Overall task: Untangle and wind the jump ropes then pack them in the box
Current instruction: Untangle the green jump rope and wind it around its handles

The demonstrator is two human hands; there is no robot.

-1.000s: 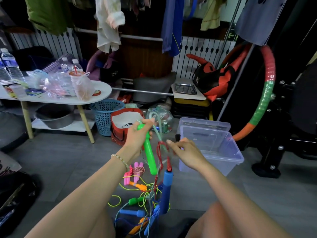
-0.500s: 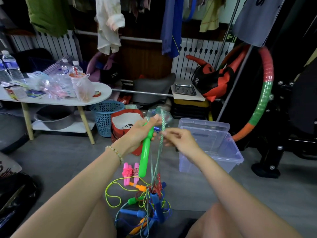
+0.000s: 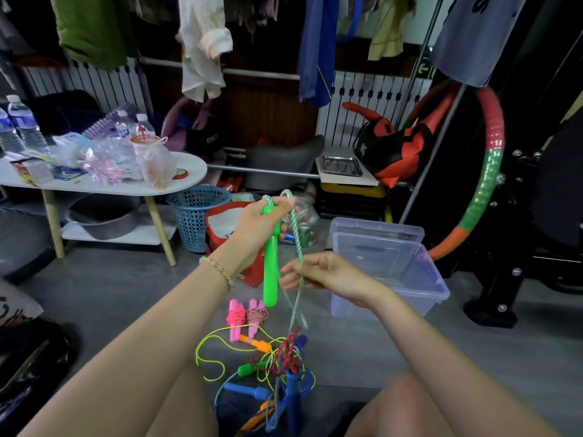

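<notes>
The jump rope being worked was a pale green-and-white twisted cord [image 3: 297, 244] fixed to a bright green handle [image 3: 270, 279], a smooth plastic grip, narrow at the neck and wider at its rounded lower end. The left hand [image 3: 260, 227] held that handle upright near its top, fingers wrapped round the neck, with the handle's long body hanging below the palm. The cord came out above the hand, arched over the fingers in a small loop and ran down on the right side of the handle to the right hand [image 3: 331, 275]. That hand sat lower, just beside the handle's lower half, and its thumb and curled fingers pinched the cord. Below the pinch the cord dropped on in two strands to the tangle [image 3: 277, 367] on the grey floor [image 3: 110, 294] between the person's legs. The tangle was thin yellow cord, a red twisted cord, blue handles, an orange one and a small green one, all knotted together. Just beyond it lay two wound ropes [image 3: 246, 315] with pink handles, side by side. The clear plastic box [image 3: 435, 272] stood open on the floor to the right of the right hand, near it.
</notes>
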